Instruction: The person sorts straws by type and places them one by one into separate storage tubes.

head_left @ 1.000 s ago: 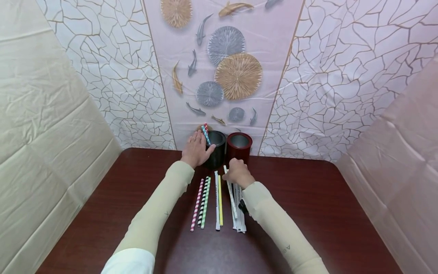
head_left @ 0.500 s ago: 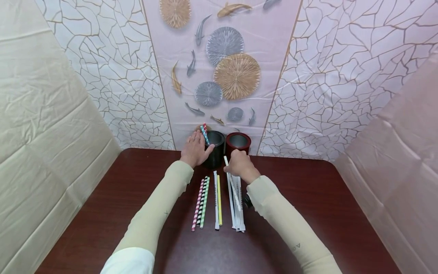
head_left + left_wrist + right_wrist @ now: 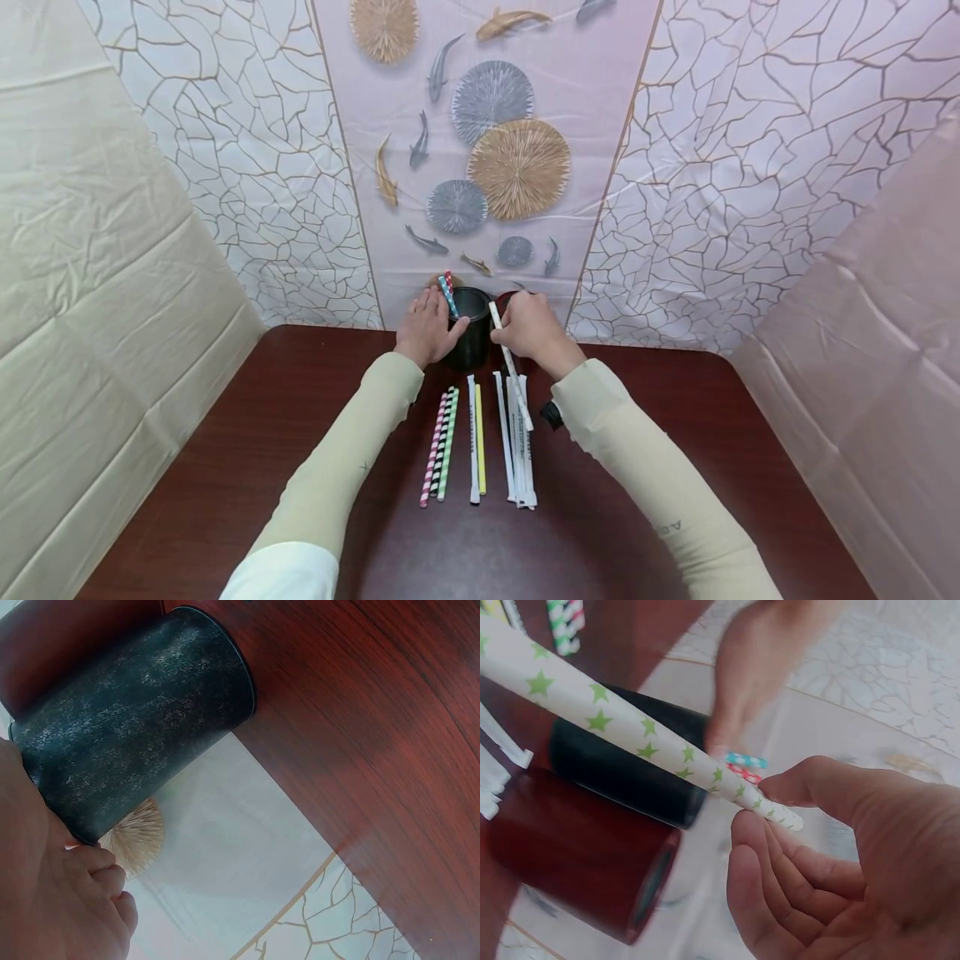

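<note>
My left hand [image 3: 431, 327] rests against the black cylindrical cup [image 3: 467, 346], its fingers along the left side and its thumb reaching over the front near the rim. Inside that cup stand a blue dotted straw [image 3: 446, 287] and a red dotted straw [image 3: 742, 773]. Between thumb and fingertips, my right hand [image 3: 532, 327] pinches one end of a white straw with green stars [image 3: 646, 735]. The straw slants, its far end hanging over the wrapped straws. Behind the right hand is the dark red cup [image 3: 585, 855], mostly hidden in the head view.
On the table [image 3: 645, 467] lie pink-striped [image 3: 432, 450], black-striped [image 3: 442, 442] and green-striped straws [image 3: 448, 446]. A wrapped straw [image 3: 473, 442] lies beside a yellow straw [image 3: 481, 442], and several white wrapped straws [image 3: 522, 467] lie to the right. A patterned cloth wall [image 3: 495, 250] backs the cups.
My right hand has lifted the star straw off the wrapped straws and moved away from me to the red cup, now covering most of it. My left hand stays at the black cup.
</note>
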`<state>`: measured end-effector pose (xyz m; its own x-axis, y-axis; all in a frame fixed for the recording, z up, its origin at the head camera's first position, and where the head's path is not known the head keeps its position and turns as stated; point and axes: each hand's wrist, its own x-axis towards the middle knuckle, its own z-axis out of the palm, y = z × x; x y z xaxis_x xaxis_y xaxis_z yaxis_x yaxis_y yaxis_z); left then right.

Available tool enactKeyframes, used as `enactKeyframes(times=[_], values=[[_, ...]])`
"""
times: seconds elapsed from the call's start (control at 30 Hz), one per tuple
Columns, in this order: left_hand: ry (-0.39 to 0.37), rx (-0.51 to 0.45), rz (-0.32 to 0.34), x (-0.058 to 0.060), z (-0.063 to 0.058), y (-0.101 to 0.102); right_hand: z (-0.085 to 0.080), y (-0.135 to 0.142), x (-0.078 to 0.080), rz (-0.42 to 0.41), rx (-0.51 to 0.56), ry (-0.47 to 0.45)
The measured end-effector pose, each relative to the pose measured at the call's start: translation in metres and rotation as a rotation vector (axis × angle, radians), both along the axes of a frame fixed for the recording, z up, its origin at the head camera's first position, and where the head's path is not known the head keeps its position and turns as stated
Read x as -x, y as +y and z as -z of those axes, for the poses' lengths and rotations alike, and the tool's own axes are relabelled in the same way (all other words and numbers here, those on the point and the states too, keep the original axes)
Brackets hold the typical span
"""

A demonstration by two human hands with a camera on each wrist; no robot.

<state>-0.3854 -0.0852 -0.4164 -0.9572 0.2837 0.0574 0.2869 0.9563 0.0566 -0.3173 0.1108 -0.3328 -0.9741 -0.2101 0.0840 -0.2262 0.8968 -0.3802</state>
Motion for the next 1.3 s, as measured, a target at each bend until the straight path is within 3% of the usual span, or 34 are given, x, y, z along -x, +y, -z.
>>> enactKeyframes(times=[0.37,0.73,0.93,1.3], values=[[0.018,0.004,-0.005,0.002,0.003,0.0,-0.045,0.005,0.001,-0.012,0.047,0.249],[0.011,0.016,-0.007,0.005,0.005,-0.001,-0.071,-0.003,0.002,-0.027,0.271,0.364],[0.022,0.018,-0.005,0.005,0.004,-0.001,-0.073,-0.009,0.006,-0.073,0.394,0.474],[0.021,0.005,-0.008,0.003,0.003,0.0,-0.048,-0.017,0.02,-0.113,0.508,0.641]])
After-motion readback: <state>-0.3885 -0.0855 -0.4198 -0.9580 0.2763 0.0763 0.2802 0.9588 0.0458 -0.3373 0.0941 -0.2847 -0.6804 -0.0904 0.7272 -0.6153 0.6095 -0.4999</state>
